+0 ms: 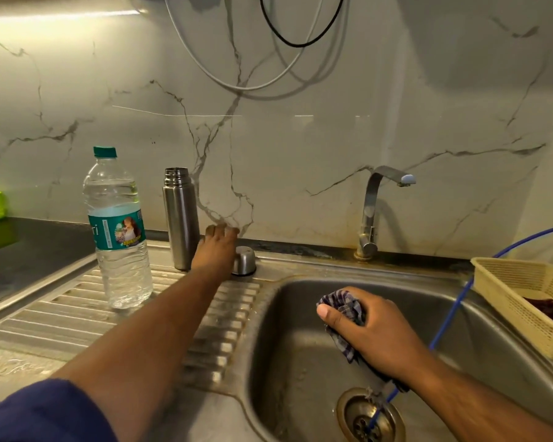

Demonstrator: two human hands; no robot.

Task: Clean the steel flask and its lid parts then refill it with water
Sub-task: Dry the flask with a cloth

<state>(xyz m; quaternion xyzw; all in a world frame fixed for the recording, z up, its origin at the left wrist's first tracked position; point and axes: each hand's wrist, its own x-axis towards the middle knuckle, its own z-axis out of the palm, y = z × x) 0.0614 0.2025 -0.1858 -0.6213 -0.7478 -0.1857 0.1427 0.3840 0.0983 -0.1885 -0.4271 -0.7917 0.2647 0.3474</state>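
Tall cylindrical brushed-steel flask (180,218) upright, uncapped, on ribbed steel drainboard surface (61,314) near wall. Small domed steel cap (244,260) just right of it, mouth down. Left hand (216,247) between them, fingers loosely extended, grasping nothing; contact with either unclear. Right hand (374,327) over sink basin (300,339), clenched round checked blue-white cloth (345,307). Flask likely rigid, light if empty, slick when wet: grip mid-body. Flask contents hidden. Clear plastic green-capped bottle (117,231) mostly full of water. Beige plastic basket (524,301) holds dark red-brown item.
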